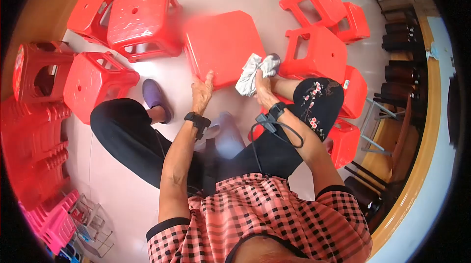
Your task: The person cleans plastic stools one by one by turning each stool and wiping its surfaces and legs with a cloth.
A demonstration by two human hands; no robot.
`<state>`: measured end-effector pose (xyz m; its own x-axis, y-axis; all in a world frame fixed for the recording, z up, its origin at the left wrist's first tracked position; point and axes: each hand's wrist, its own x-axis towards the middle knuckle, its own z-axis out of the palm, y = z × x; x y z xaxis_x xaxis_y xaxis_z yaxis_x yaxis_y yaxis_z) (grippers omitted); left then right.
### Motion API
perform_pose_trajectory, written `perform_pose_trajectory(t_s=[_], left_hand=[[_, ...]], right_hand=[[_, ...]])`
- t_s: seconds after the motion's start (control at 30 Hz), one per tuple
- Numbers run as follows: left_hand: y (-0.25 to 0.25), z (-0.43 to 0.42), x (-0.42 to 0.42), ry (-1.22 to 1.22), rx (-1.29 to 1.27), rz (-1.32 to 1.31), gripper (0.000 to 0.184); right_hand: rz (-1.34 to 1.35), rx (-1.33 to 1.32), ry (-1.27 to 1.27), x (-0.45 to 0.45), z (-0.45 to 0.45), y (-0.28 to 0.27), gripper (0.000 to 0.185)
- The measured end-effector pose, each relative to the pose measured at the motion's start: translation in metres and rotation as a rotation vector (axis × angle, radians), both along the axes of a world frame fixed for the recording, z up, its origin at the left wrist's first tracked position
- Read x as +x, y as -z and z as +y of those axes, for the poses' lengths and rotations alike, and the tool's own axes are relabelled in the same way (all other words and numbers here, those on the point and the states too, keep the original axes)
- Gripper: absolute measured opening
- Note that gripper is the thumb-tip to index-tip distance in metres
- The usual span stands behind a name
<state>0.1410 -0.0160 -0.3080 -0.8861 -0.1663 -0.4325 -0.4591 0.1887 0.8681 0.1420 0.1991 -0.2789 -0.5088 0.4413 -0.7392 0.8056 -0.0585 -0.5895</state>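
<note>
In front of my knees a red plastic stool (223,44) is tipped so that its broad flat face is turned up toward me, its left edge slightly blurred. My left hand (202,92) grips the stool's near left edge, fingers bent over the rim. At its near right corner my right hand (264,86) holds a crumpled white cloth (248,77), bunched under the fingers. The cloth lies close to the stool's side; whether it presses on it I cannot tell. Black straps with a cable circle my wrists.
Red stools stand at left (142,17) and right (319,54). Red stacked stools (37,150) and pink stools (56,221) line the far left. Dark bottles or jars (400,71) and a folding metal-legged chair (382,125) are along the right wall. My slippered foot (156,98) rests on the floor.
</note>
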Motion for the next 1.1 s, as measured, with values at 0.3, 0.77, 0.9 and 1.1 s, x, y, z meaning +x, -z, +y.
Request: perform_pose_trajectory(t_s=[0.3, 0.77, 0.9, 1.1], left_hand=[[-0.01, 0.0, -0.006, -0.07, -0.155, 0.108, 0.064], [-0.147, -0.058, -0.047, 0.305, -0.086, 0.232, 0.045], [-0.167, -0.032, -0.047, 0.364, -0.014, 0.271, 0.048], [-0.162, -0.032, -0.057, 0.329, -0.076, 0.273, 0.047]], right_hand=[[0.062, -0.573, -0.096, 0.001, -0.047, 0.034, 0.078], [0.172, -0.416, -0.02, -0.111, -0.064, 0.02, 0.078], [0.168, -0.429, -0.058, -0.14, -0.081, 0.037, 0.072], [0.48, -0.555, -0.104, -0.176, -0.111, 0.039, 0.064]])
